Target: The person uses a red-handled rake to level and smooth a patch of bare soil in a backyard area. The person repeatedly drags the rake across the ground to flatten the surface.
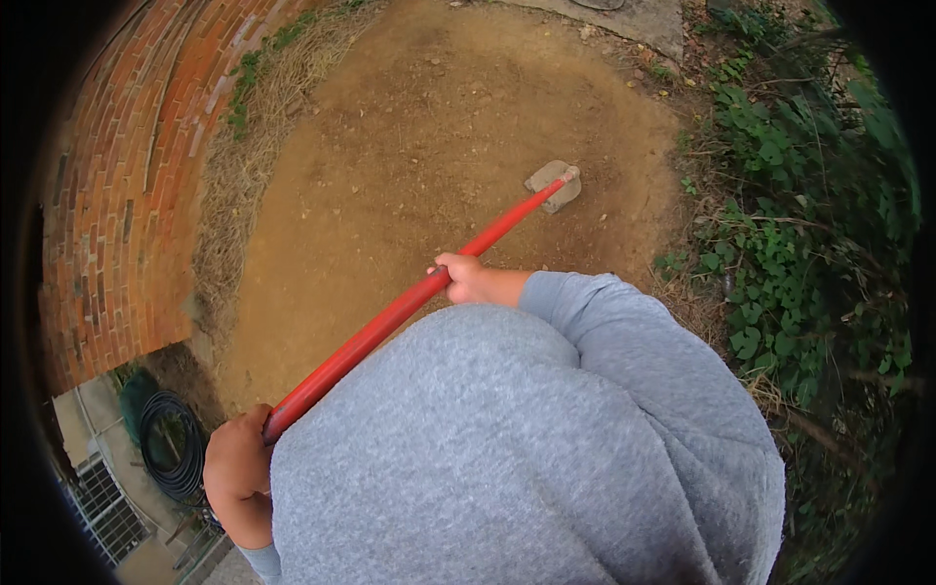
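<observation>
A long red-handled hoe point(365, 335) slants across the front of my body, from lower left to upper right. My left hand point(235, 457) is closed around the handle's near end, beside my hip. Farther along, about midway in the picture, my right hand point(462, 278) grips the same handle. The hoe's dusty, soil-coloured blade point(550, 183) is at the far end, over the bare brown dirt point(409, 161). Whether its edge touches the ground I cannot tell. My grey sweatshirt fills the lower middle of the view.
On the left rises a red brick wall point(139, 183), with dry grass point(230, 190) along its foot. Green leafy vines point(768, 256) border the right side. A coiled black hose point(172, 446) and a metal grate point(110, 504) lie at lower left. A concrete slab point(643, 25) lies at the top.
</observation>
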The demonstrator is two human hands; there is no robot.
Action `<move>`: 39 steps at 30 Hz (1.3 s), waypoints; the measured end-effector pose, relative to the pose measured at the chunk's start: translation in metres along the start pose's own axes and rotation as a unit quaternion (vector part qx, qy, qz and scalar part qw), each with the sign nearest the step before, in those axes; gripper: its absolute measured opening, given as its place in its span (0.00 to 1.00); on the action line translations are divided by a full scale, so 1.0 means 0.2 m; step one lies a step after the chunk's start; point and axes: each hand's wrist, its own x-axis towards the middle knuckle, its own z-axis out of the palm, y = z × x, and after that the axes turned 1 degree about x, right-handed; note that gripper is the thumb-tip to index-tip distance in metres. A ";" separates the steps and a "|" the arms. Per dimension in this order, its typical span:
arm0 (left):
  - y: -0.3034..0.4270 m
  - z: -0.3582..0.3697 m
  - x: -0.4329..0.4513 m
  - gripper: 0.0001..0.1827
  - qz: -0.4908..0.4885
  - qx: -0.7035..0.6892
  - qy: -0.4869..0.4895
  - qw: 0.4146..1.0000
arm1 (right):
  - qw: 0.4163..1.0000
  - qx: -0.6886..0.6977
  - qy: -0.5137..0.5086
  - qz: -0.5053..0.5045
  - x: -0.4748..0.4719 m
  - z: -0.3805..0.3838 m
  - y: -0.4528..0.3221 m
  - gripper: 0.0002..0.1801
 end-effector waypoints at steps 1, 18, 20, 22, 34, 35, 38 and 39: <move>0.01 -0.03 -0.04 0.11 -0.012 0.015 0.002 1.000 | 0.999 0.015 0.000 0.044 0.00 -0.01 0.04 0.07; 0.15 0.03 0.17 0.10 0.036 -0.123 -0.041 0.991 | 0.994 0.004 0.089 -0.060 -0.09 -0.15 -0.23 0.11; 0.15 -0.01 0.11 0.09 0.034 -0.055 -0.026 0.998 | 0.999 0.003 0.051 0.001 -0.07 -0.17 -0.15 0.09; 0.12 -0.03 0.03 0.08 0.035 0.023 0.023 0.999 | 0.998 -0.054 -0.002 0.015 -0.05 -0.19 -0.08 0.08; 0.41 0.28 -0.24 0.13 0.015 -0.377 0.363 0.852 | 0.992 -0.125 -0.003 -0.012 -0.05 -0.09 -0.20 0.09; 0.42 0.28 -0.25 0.13 0.036 -0.387 0.397 0.832 | 0.990 -0.138 -0.003 -0.015 -0.06 -0.06 -0.21 0.09; 0.35 0.26 -0.27 0.14 -0.024 -0.297 0.284 0.912 | 0.986 -0.166 0.027 -0.007 -0.04 0.01 -0.16 0.08; 0.29 0.23 -0.27 0.14 -0.035 -0.250 0.234 0.939 | 0.985 -0.174 0.020 0.008 -0.02 0.03 -0.12 0.08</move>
